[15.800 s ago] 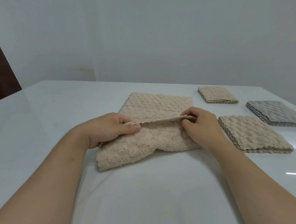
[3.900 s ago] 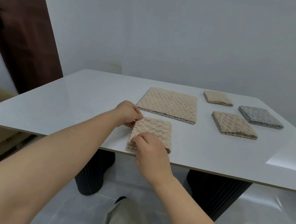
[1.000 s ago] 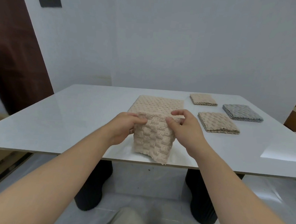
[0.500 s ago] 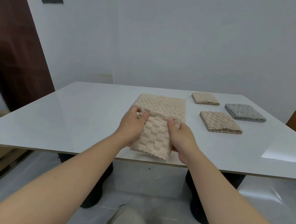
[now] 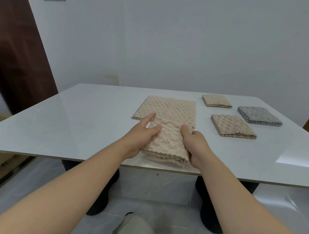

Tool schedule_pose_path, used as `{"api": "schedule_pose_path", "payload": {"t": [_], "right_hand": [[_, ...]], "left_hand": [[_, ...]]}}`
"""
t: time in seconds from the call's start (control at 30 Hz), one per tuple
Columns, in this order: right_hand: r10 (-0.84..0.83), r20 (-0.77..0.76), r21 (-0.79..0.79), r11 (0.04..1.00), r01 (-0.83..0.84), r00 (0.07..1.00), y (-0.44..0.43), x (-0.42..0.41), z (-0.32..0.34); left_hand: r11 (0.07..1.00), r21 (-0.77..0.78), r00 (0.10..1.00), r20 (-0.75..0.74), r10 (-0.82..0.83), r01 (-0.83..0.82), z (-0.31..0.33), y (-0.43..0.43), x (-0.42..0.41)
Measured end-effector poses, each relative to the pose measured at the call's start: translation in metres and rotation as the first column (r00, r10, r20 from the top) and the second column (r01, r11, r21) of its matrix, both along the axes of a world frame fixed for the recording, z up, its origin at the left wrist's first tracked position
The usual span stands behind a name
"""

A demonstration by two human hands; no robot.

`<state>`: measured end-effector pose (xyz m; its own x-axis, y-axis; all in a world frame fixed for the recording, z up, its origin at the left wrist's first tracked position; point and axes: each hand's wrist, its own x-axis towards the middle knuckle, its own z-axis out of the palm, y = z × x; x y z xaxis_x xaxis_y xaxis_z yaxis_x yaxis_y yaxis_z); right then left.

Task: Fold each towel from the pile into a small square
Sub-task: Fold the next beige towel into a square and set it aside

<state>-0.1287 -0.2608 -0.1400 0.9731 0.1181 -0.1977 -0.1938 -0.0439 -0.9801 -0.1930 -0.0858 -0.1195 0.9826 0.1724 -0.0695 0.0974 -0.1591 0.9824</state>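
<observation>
A beige waffle-textured towel [image 5: 166, 144], folded into a small thick square, lies near the front edge of the white table [image 5: 78, 116]. My left hand [image 5: 142, 136] presses on its left side with the thumb on top and the fingers stretched forward. My right hand [image 5: 193, 144] clasps its right side, thumb on top. Just behind lies the pile [image 5: 170, 109] of larger flat beige towels.
Three folded squares sit at the right: a beige one [image 5: 217, 100] at the back, a grey one [image 5: 259, 115] farthest right, a beige one [image 5: 232, 127] nearer. A dark brown door [image 5: 15, 56] stands at the left. The table's dark legs [image 5: 101, 185] show below.
The folded towel, held tilted up off the table half a second ago, now lies flat on the table. Both hands have come down with it and sit on its sides.
</observation>
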Motion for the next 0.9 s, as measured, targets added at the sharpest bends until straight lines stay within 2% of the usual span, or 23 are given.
{"api": "schedule_pose_path", "payload": {"t": [0.07,0.13,0.23,0.3,0.4,0.5,0.63,0.8,0.9], "right_hand": [[0.035,-0.055,0.051,0.998,-0.032,0.998,-0.002,0.002,0.001],[0.071,-0.08,0.105,0.993,-0.062,0.994,-0.003,0.001,0.002],[0.18,-0.095,0.259,0.954,-0.15,0.979,-0.007,-0.006,0.006],[0.236,-0.063,0.278,0.937,-0.21,0.97,-0.011,-0.011,0.009],[0.281,0.024,0.277,0.92,-0.277,0.959,-0.018,-0.019,0.011],[0.239,0.117,0.183,0.949,-0.258,0.964,-0.019,-0.021,0.007],[0.179,0.194,0.05,0.98,-0.192,0.964,-0.011,-0.023,0.003],[0.05,0.141,0.099,0.993,-0.064,0.989,-0.002,-0.02,-0.001],[-0.004,0.088,0.116,0.993,-0.007,0.996,0.002,-0.021,-0.001]], "left_hand": [[0.995,0.091,0.998,0.047,-0.046,0.041,0.001,-0.003,-0.005],[0.991,0.137,0.997,0.081,-0.018,0.007,-0.004,-0.002,-0.003],[0.998,-0.022,0.998,0.018,0.053,-0.053,-0.01,0.004,0.003],[0.984,-0.113,0.991,-0.012,0.134,-0.135,-0.014,0.009,0.009],[0.959,-0.119,0.966,-0.005,0.258,-0.257,-0.017,0.012,0.014],[0.949,-0.024,0.95,0.011,0.314,-0.313,-0.02,0.012,0.015],[0.946,-0.019,0.946,0.021,0.323,-0.322,-0.022,0.01,0.019],[0.944,-0.012,0.944,-0.022,0.33,-0.331,-0.024,0.006,0.021],[0.941,-0.004,0.941,0.004,0.339,-0.339,-0.023,0.003,0.021]]}}
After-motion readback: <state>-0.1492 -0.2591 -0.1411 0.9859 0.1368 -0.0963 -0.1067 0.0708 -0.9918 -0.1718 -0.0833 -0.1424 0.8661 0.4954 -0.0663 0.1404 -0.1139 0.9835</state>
